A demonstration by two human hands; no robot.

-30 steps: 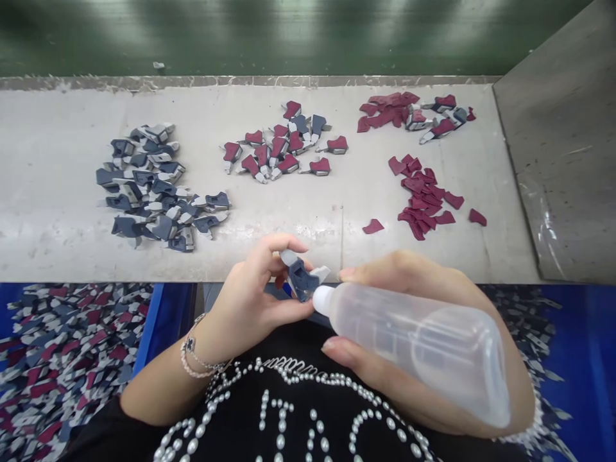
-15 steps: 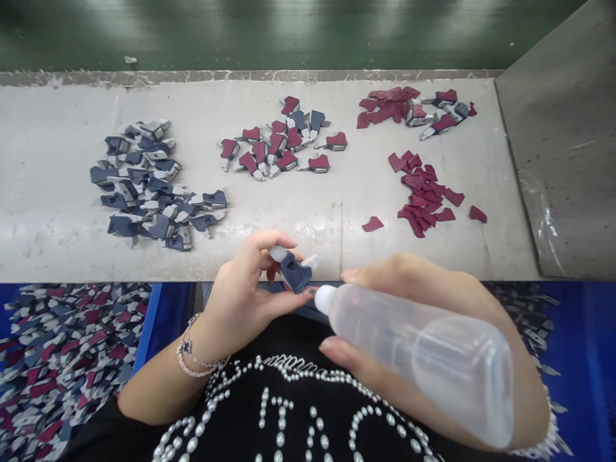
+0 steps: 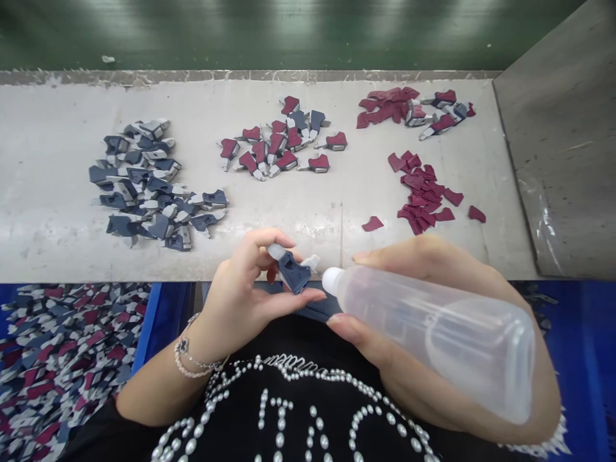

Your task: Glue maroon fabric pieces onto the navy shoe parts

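My left hand pinches a small blue-and-grey plastic piece just in front of the table's near edge. My right hand is wrapped round a translucent squeeze bottle; its white nozzle points left, a short gap from the piece. On the grey table lie a pile of blue-grey pieces at the left, a group of pieces with dark red inserts in the middle, and loose dark red inserts at the right.
Another heap of red inserts and a few assembled pieces lies at the far right back. A blue bin full of mixed pieces sits below the table at the left; more blue bin shows at the right. A grey panel borders the table's right side.
The bottle's nozzle has drawn back to the right, off the blue piece. My left hand has kept the piece in nearly the same place.
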